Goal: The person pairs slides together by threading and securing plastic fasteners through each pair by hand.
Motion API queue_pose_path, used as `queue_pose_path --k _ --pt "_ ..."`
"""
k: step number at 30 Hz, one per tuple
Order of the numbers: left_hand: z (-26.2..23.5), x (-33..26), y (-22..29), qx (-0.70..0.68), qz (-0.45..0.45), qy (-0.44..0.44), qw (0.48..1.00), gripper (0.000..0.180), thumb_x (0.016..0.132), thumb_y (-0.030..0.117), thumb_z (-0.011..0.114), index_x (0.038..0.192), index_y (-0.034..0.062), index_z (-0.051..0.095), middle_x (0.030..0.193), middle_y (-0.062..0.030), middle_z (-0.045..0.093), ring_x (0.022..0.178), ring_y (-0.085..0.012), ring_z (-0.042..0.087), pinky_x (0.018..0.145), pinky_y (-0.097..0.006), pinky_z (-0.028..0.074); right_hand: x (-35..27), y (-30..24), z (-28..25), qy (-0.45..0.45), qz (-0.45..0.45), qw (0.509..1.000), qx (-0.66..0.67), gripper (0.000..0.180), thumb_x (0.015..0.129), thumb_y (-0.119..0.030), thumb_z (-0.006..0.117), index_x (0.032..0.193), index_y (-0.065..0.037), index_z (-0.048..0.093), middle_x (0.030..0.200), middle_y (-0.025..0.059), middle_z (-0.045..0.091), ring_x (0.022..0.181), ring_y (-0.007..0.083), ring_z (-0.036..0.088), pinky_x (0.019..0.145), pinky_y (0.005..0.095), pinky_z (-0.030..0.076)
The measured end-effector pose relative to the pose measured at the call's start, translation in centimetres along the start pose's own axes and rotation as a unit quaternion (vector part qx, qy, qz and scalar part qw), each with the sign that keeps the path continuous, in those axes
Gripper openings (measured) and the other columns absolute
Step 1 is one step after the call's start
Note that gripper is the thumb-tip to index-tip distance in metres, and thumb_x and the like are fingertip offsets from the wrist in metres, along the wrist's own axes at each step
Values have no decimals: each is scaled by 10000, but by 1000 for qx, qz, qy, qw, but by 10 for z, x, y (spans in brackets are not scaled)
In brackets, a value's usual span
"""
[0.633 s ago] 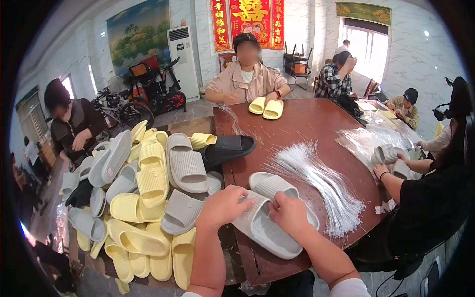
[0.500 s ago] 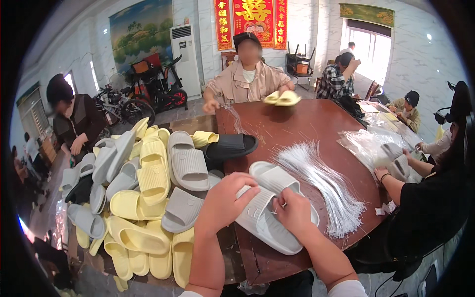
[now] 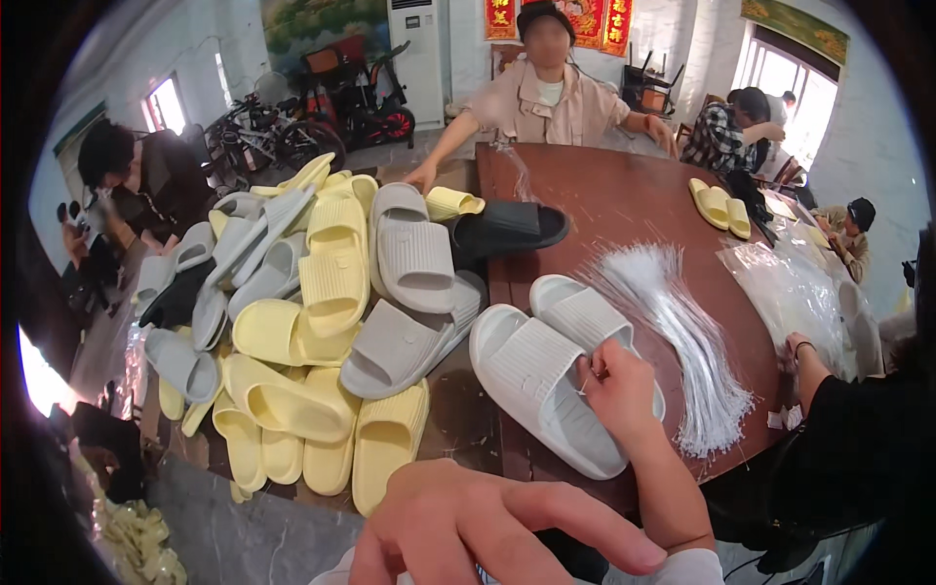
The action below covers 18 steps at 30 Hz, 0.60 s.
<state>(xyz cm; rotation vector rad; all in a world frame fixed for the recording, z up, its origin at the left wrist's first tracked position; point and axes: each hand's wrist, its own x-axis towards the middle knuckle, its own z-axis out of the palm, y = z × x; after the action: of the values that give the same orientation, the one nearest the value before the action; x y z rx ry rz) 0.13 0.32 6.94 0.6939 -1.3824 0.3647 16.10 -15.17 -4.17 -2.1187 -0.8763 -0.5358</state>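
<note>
A pair of light grey slippers (image 3: 531, 366) lies side by side on the red-brown table, straps ribbed. My right hand (image 3: 624, 385) is closed in a pinch over the footbed opening, between the two straps. A thin white strand seems to show at its fingertips, partly hidden by the fingers. Close to the camera, my left hand (image 3: 478, 526) is raised over the near table edge, apart from the slippers. Its fingers are stretched out with nothing in them. To the right of the pair lies a bundle of thin white strands (image 3: 682, 351).
A heap of yellow slippers (image 3: 336, 263) and grey ones covers the left side, with a black slipper (image 3: 512, 229) by the far seam. Yellow slippers (image 3: 720, 208) and clear plastic bags (image 3: 780, 292) lie at the right. Several co-workers surround the table (image 3: 595, 180).
My left hand has left the slippers and come back toward me, fingers spreading. The right hand stays at the straps. The person opposite has put the yellow pair down and reaches to the heap.
</note>
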Motion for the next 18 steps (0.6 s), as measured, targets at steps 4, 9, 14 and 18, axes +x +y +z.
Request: queue_pose_path --k 4,9,14,18 --pt "-11 1 -2 -33 11 -21 999 536 1006 556 544 831 80 718 1285 -220 661 1269 -615 430 995 -656 416 0 -3 3 -17 8 1000 4 288 821 -79 769 738 -58 494 615 138 561 531 303 566 527 391 451" --pt "-12 -1 -3 -84 -12 -25 996 516 1014 555 530 911 83 711 1268 -204 673 1286 -605 420 978 -663 425 -3 -4 -1 -29 19 999 9 279 822 -73 766 744 -52 498 624 140 558 528 300 551 529 392 447" --pt "-24 0 0 -117 12 -45 992 520 983 580 570 1080 81 680 1359 -206 626 1400 -557 305 1071 -682 351 -1 -10 -1 -23 31 999 21 276 827 -68 758 742 -46 496 631 142 546 527 306 533 529 396 439" --pt "-37 -5 6 -35 8 4 999 475 1011 552 540 909 101 649 1291 -188 645 1304 -471 426 1066 -591 380 0 -7 -1 -21 17 1000 10 270 824 -54 753 743 -50 496 638 138 534 548 305 538 536 395 439"
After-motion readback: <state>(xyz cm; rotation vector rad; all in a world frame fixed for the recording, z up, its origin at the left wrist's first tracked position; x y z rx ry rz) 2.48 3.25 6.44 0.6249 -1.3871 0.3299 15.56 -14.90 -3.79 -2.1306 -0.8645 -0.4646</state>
